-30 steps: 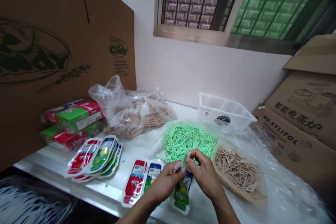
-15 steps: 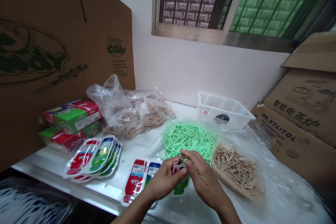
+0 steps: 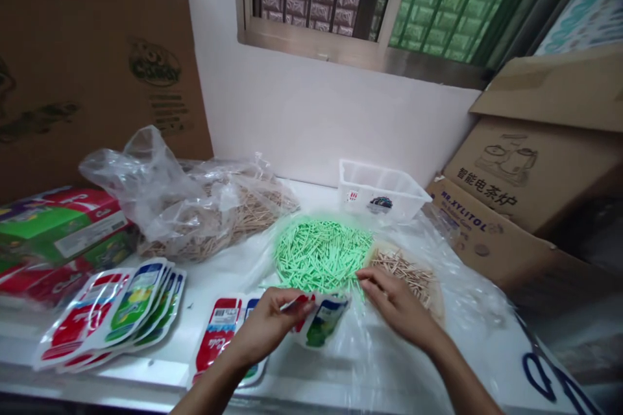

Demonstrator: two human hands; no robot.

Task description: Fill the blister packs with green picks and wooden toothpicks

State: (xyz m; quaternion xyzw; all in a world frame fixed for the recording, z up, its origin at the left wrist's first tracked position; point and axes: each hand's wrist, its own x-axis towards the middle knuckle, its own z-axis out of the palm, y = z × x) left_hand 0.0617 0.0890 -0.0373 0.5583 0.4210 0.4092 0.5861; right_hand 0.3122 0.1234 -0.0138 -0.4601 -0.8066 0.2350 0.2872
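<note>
My left hand (image 3: 265,327) grips a red-and-green printed plastic pouch (image 3: 321,322); my right hand (image 3: 396,303), unclenched, touches the heap of thin green sticks (image 3: 316,253).

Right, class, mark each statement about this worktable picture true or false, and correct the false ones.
1. The left hand holds a printed pouch. True.
2. The green sticks fill the white basket. False: they lie heaped on a clear plastic sheet in front of it.
3. The right hand grips a cardboard box. False: it reaches to the edge of the green sticks.
4. A clear bag at the left holds wooden sticks. True.
</note>
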